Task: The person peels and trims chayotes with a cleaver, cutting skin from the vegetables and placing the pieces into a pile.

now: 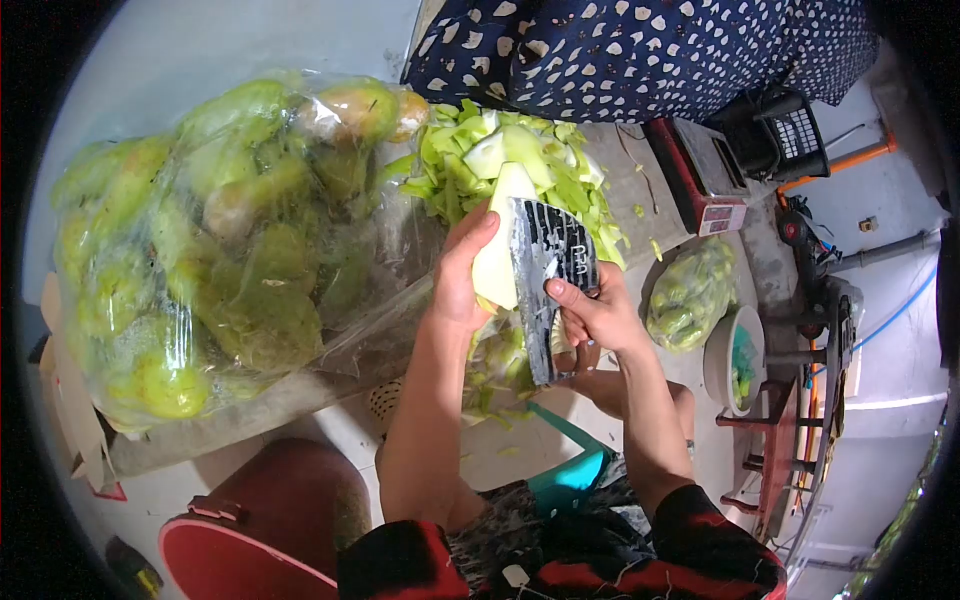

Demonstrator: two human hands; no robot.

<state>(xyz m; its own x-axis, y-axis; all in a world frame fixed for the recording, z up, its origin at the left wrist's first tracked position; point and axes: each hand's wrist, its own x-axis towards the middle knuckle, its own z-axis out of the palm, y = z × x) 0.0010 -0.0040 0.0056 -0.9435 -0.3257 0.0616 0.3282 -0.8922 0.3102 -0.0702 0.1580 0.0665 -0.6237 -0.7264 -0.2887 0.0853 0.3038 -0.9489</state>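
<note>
My left hand [465, 270] is wrapped round a pale, peeled green mango [507, 215], held upright. In my right hand [600, 312] is a wide dark blade [553, 255] with light markings, its flat side against the mango's right side. The fingers of that hand are closed at the blade's lower right, partly hidden behind it. Just behind both lies a heap of pale green cut pieces [530, 145]. A large clear plastic bag of green mangoes [190, 240] rests on the left.
A red scale [690, 175] and a black basket [795, 135] stand at the right, beyond a bagged green bundle [692, 295] and a white bucket [722, 360]. Below are a red bin [235, 555] and a teal stool [570, 480]. Spotted dark fabric [640, 55] hangs at the top.
</note>
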